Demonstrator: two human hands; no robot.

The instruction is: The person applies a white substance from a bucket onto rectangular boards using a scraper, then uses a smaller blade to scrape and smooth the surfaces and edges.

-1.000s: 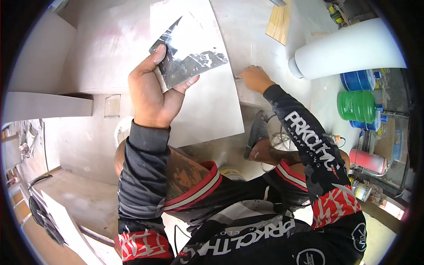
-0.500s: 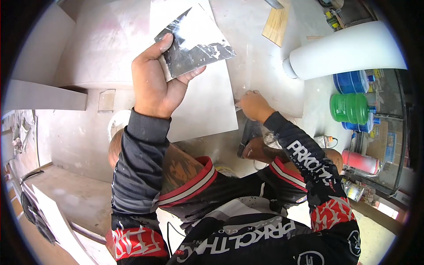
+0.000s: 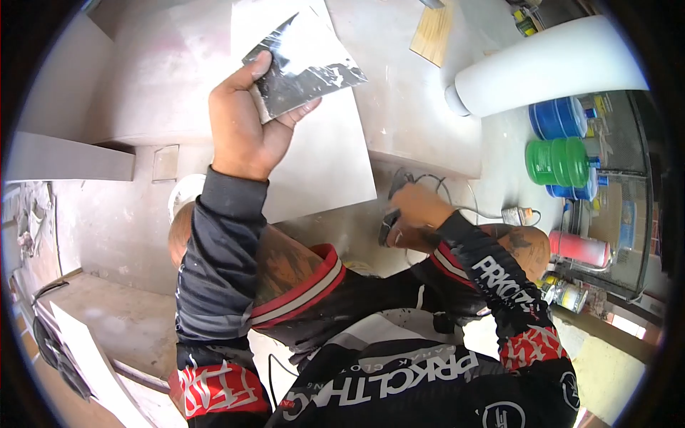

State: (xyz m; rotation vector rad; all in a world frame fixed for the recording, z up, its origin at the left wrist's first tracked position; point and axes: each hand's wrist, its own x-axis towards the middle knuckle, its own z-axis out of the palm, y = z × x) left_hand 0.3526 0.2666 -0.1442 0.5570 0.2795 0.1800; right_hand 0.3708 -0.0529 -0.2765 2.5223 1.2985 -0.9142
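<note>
My left hand grips a shiny metal plate, thumb on top and fingers beneath. White smears mark the plate's reflective face. Under it lies a large white board on the pale work surface. My right hand is over my foot and black sandal, beyond the board's right corner and apart from it. Its fingers are curled in; whatever they hold, if anything, is hidden.
A wood strip lies on the surface at the back. To the right are a big white cylinder, a green water jug, blue jugs and a red cylinder. A cable with a plug runs near my knee.
My right hand has drawn back from the board's right edge towards my legs. My left hand still holds the metal plate, and the view has shifted slightly.
</note>
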